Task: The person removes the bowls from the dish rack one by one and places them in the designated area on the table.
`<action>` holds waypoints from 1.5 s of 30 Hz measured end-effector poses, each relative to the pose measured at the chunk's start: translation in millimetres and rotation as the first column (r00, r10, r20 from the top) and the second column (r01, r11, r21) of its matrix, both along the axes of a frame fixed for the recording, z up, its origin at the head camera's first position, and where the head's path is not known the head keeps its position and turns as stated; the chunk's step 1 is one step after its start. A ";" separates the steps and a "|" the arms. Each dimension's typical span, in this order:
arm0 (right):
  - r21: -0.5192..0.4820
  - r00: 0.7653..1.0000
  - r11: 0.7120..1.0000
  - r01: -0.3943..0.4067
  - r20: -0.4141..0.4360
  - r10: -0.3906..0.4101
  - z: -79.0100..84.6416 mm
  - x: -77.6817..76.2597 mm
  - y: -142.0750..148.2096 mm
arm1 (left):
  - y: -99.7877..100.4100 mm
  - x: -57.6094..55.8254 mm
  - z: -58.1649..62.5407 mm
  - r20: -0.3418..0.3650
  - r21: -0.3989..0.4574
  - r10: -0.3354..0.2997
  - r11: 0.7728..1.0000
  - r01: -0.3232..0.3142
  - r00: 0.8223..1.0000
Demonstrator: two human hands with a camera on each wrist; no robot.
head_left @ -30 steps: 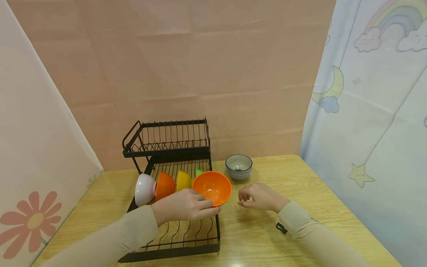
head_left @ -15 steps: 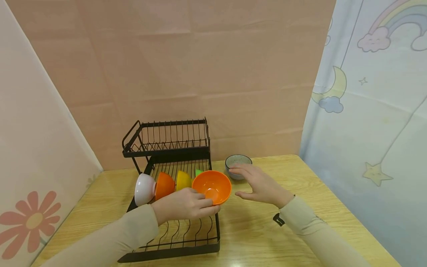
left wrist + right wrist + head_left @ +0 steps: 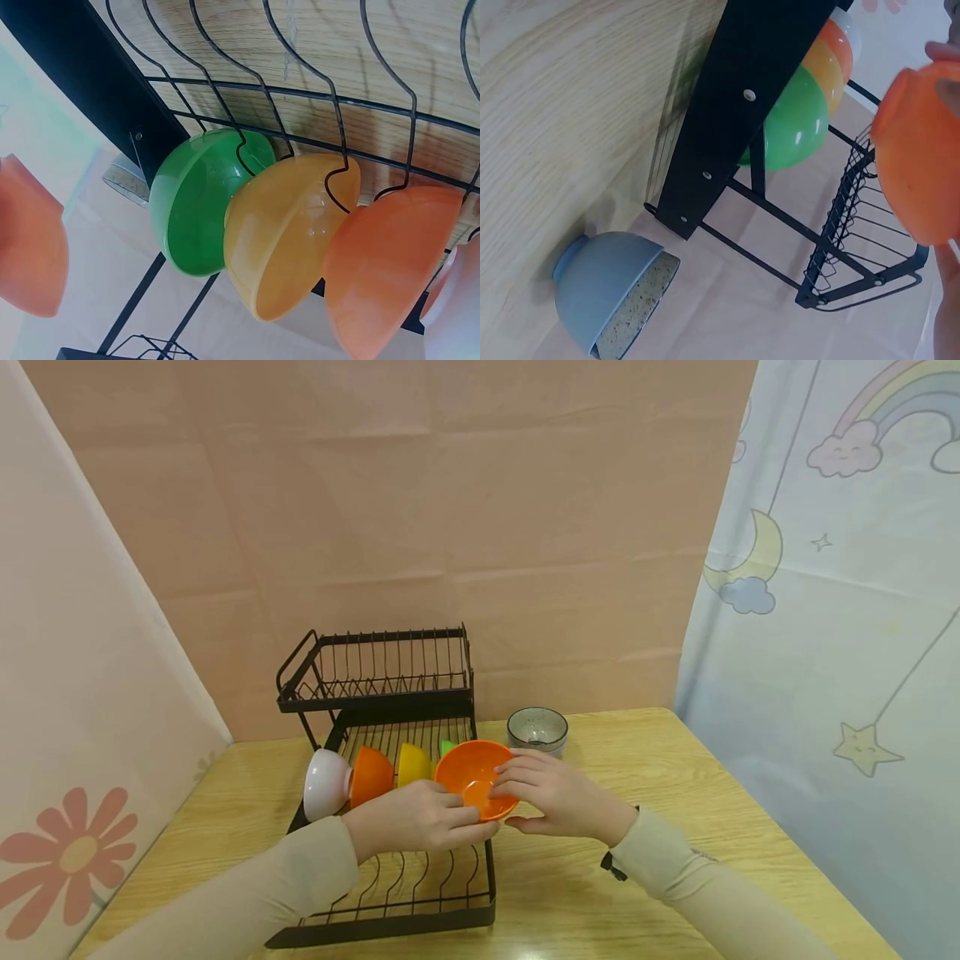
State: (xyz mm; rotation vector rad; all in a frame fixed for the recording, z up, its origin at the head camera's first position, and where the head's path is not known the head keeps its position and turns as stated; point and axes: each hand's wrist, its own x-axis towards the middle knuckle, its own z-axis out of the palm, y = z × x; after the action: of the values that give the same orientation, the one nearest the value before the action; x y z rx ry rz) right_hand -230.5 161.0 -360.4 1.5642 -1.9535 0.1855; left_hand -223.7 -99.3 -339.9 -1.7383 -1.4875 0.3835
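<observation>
My left hand (image 3: 416, 818) grips an orange bowl (image 3: 459, 766) by its near rim, with the hollow tilted up toward the head camera. At the bowl's right side, my right hand (image 3: 558, 797) has its fingers over the inside and its thumb below the outer rim. The bowl is above the right edge of a black two-tier dish rack (image 3: 420, 908). On the rack's lower tier, bowls stand on their sides in a row: white (image 3: 325, 783), a second orange bowl (image 3: 394, 262), yellow (image 3: 292, 232) and green (image 3: 195, 202).
A blue-grey bowl (image 3: 607, 281) with a speckled inside (image 3: 537, 725) sits on the wooden table (image 3: 645, 752) behind my right hand. The rack's upper tier (image 3: 390, 652) rises at the back. Cloth hangings (image 3: 585, 527) enclose the back and sides.
My right hand, loosely curled and apart from the bowl, has spread its fingers, then moved left onto the bowl's right rim. My left hand and the orange bowl have hardly moved.
</observation>
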 end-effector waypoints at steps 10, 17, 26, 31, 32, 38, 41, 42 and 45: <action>0.006 0.998 0.999 -0.046 -0.039 0.046 -3.6 -1.7 -4.6 | 1.4 0.7 0.2 0.038 -0.002 -0.019 1.000 0.019 0.999; 0.009 0.997 0.999 -0.043 -0.060 0.043 -5.4 -1.7 -4.7 | 1.1 2.0 0.8 0.052 -0.007 -0.012 1.000 0.012 0.999; 0.022 0.994 0.999 -0.038 -0.103 0.040 -6.2 -1.7 -3.9 | 2.2 2.5 0.6 0.046 0.009 -0.029 1.000 0.029 0.999; 0.032 0.993 0.999 -0.037 -0.112 0.040 -6.0 -1.5 -3.1 | 3.7 2.6 0.6 0.043 0.023 -0.032 0.999 0.031 0.999; 0.033 0.993 0.999 -0.035 -0.112 0.039 -6.0 -1.4 -3.0 | 4.0 2.7 0.8 0.040 0.025 -0.029 0.999 0.028 0.999; 0.035 0.992 0.999 -0.038 -0.117 0.042 -6.8 -1.6 -2.1 | 5.1 3.3 1.2 0.012 0.027 -0.011 1.000 0.011 1.000; 0.039 0.993 0.999 -0.034 -0.115 0.039 -6.9 -1.0 -1.5 | 5.1 3.4 0.3 0.012 0.022 0.000 1.000 0.000 1.000; 0.040 0.992 0.999 -0.036 -0.119 0.041 -7.1 -1.2 -1.3 | 5.1 3.3 -0.1 0.012 0.021 0.004 1.000 -0.005 1.000; 0.037 0.992 0.999 -0.039 -0.118 0.043 -7.3 -1.3 -0.5 | 5.4 2.8 -1.5 0.022 0.020 0.014 1.000 -0.014 1.000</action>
State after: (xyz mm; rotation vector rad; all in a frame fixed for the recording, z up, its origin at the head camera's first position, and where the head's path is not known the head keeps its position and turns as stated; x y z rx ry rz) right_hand -231.8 160.5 -367.7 1.6009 -1.8426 0.0738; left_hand -220.8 -93.9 -341.4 -1.7220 -1.5152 0.3564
